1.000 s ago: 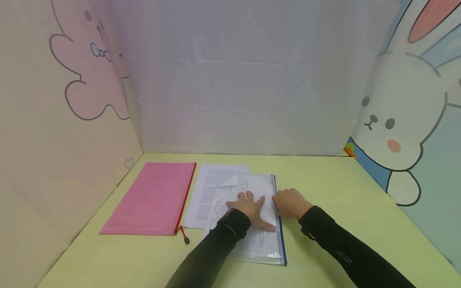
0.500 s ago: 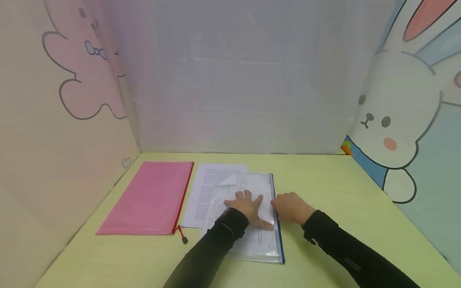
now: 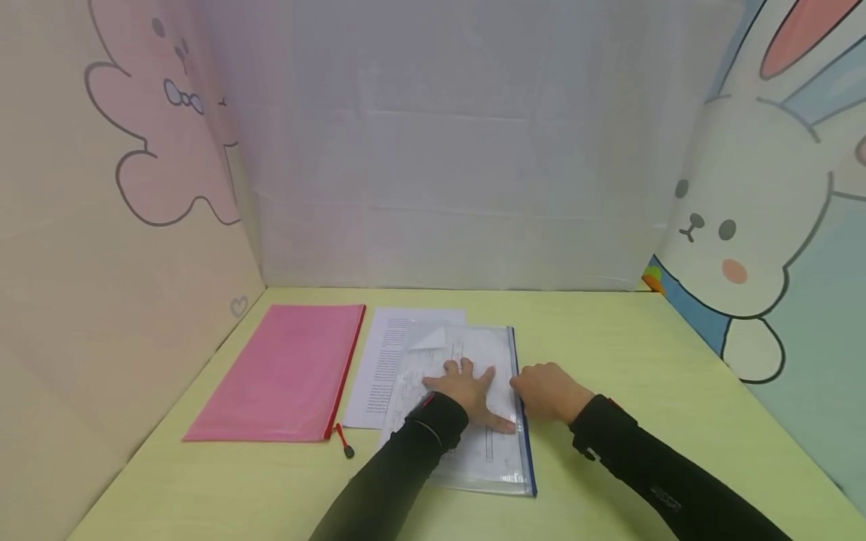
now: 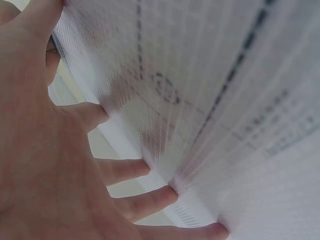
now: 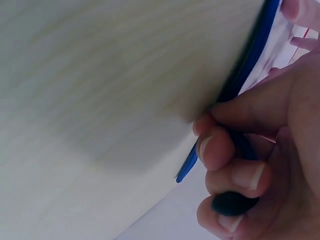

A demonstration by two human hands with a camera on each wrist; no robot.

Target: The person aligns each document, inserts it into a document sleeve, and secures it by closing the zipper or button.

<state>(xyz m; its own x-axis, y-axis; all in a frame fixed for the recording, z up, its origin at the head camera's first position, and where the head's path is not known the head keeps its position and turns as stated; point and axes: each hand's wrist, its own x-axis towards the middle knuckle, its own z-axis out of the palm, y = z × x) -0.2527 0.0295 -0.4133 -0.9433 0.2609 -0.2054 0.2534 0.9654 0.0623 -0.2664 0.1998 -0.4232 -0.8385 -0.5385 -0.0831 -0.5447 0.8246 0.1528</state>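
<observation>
A clear zip folder (image 3: 483, 466) with printed sheets inside lies on the table, its blue zipper edge (image 3: 530, 458) to the right. My left hand (image 3: 467, 394) presses on it with fingers spread; in the left wrist view its fingertips (image 4: 165, 192) touch the ribbed plastic. At the folder's right edge my right hand (image 3: 549, 392) pinches the blue zipper's pull between thumb and curled fingers. The dark end of the pull tab (image 5: 234, 203) pokes out among the lower fingers in the right wrist view. The slider itself is hidden by the fingers.
A printed sheet (image 3: 382, 361) lies partly under the clear folder. Left of it is a pink zip folder (image 3: 284, 376) with a red zipper edge and a red pull tab (image 3: 343, 439) with a dark end. White and cartoon-printed sheets wall the table (image 3: 643, 391) on three sides.
Both hands keep their places on the folder and its zipper edge. Only the head view has shifted slightly.
</observation>
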